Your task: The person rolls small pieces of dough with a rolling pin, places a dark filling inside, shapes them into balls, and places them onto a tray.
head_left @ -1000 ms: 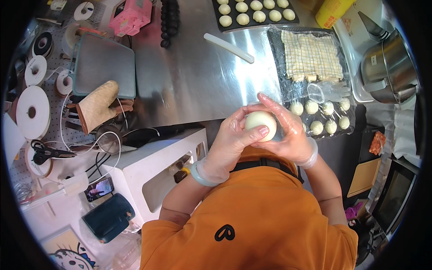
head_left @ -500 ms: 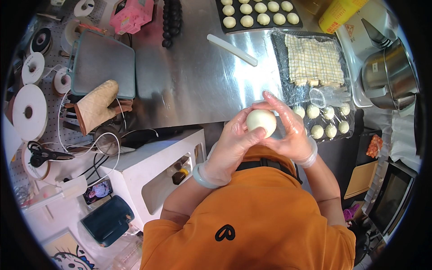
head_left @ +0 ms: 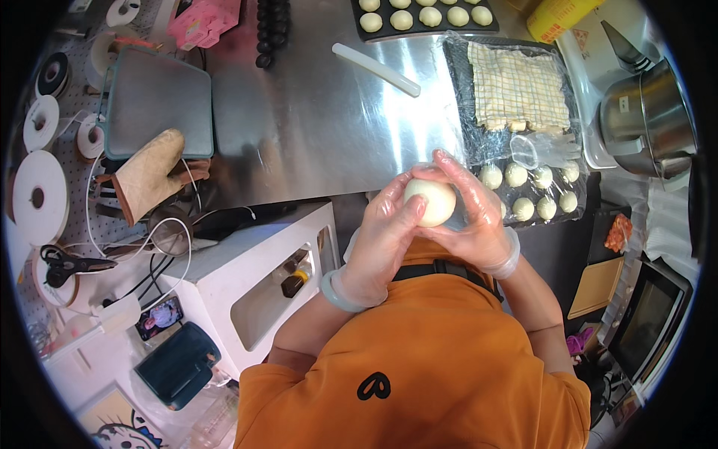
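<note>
Cupping a smooth, round, cream-white dough ball (head_left: 432,203) between left hand (head_left: 385,230) and right hand (head_left: 483,221), both in clear plastic gloves (head_left: 357,290).
Pressing the left thumb against its left side, curving the right fingers loosely around the other; holding it near the front edge of a shiny steel worktop (head_left: 299,135), left of a black, plastic-covered tray (head_left: 458,97).

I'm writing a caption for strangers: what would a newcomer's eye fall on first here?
First, the bright orange shirt filling the lower middle, then the smooth pale ball just above it, held in the left hand with the right hand cupped beside it. Next come rows of small pale balls on a dark tray at the top edge, and a beige oven mitt at the left.
</note>
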`<act>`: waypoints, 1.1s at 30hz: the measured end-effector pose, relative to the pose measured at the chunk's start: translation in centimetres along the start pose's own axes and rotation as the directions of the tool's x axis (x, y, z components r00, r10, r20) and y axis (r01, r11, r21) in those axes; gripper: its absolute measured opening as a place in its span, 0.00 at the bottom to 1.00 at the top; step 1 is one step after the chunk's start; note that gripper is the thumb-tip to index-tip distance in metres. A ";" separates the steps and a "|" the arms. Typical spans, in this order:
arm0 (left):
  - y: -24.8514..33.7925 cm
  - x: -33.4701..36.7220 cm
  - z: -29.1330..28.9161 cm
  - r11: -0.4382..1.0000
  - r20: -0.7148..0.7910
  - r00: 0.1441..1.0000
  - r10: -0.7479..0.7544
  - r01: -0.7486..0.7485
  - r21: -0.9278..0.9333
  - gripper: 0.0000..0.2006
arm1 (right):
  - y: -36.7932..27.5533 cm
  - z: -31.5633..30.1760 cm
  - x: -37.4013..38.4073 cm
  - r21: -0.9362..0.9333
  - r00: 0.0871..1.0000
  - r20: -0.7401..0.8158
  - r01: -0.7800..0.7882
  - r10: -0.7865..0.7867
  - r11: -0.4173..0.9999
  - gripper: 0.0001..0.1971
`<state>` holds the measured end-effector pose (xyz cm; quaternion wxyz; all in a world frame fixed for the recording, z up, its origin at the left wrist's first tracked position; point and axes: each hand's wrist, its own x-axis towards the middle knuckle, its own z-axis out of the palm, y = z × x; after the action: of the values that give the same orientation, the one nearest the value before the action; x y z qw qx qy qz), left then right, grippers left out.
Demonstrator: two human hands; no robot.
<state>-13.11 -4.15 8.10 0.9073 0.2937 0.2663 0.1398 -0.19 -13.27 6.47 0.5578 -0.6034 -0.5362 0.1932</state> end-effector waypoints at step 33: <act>-1.2 -0.8 0.8 0.982 -0.125 0.992 -0.030 0.053 0.180 0.29 | -0.3 0.1 -2.6 0.014 0.996 -0.078 -0.052 0.053 0.999 0.36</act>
<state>-13.16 -5.84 8.22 0.8614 0.3610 0.3389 0.1134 -1.35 -15.54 5.71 0.5764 -0.6212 -0.4968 0.1873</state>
